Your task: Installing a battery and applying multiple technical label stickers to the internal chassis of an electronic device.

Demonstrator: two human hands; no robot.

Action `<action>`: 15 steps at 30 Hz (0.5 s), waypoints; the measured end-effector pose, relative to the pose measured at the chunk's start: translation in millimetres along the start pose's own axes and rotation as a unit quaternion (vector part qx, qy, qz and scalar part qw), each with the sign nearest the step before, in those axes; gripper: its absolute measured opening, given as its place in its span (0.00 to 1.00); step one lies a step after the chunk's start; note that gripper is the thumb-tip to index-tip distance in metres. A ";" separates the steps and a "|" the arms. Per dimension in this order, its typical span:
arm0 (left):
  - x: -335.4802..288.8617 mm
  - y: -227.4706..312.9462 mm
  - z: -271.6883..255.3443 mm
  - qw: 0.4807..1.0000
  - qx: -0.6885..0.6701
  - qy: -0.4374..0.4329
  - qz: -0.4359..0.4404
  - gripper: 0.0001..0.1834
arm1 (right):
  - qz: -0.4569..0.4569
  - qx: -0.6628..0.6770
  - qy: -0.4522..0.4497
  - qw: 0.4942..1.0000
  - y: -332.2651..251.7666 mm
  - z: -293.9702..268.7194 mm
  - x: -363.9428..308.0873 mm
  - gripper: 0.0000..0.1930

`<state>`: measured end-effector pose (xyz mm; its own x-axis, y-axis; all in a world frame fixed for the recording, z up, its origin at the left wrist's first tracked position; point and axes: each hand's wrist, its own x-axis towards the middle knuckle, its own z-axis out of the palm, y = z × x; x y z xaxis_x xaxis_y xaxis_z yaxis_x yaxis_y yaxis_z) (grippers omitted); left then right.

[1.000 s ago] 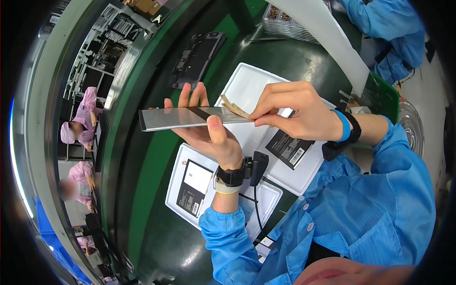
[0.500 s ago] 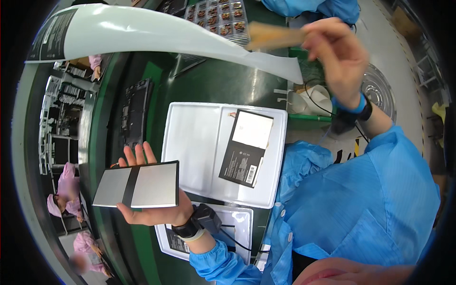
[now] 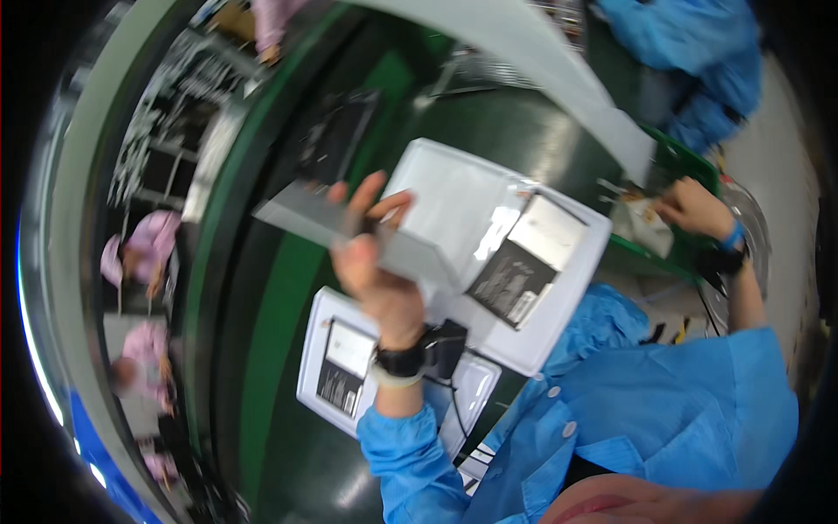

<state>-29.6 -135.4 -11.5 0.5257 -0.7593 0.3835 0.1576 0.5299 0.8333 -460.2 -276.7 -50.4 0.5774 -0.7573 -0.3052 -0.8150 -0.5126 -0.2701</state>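
My left hand [image 3: 375,271], blurred, holds a thin flat battery [image 3: 305,210] with silver-grey faces between thumb and fingers. The battery is tilted and reaches over the edge of a white tray [image 3: 445,188]. In that tray lies another flat battery [image 3: 515,279], half white, half black with printing. Off to the right, my right hand [image 3: 698,210] is over a green bin [image 3: 690,157] holding crumpled whitish material [image 3: 642,223]. Its fingers are bent together and point down; whether something is between them is unclear.
A smaller white tray [image 3: 310,375] with a similar battery [image 3: 345,367] sits nearer. A dark device casing [image 3: 336,131] lies beyond on the green bench. A long white panel [image 3: 524,48] crosses above. A co-worker's blue sleeve [image 3: 690,48] is at far right; people in pink work at left.
My right hand has come down to the green bin; the amber strip it held no longer shows clearly. My left hand has tilted the battery. The whole view has turned.
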 end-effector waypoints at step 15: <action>27.5 54.7 -26.5 0.792 0.583 -0.103 0.152 0.58 | -0.452 0.245 0.225 0.828 -312.3 -115.5 171.9 0.10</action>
<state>15.6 -117.3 34.1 0.2249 -0.7731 0.5931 -0.8914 0.0825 0.4456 -112.0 -293.5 86.9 0.7748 -0.2846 0.5646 0.1210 -0.8097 -0.5742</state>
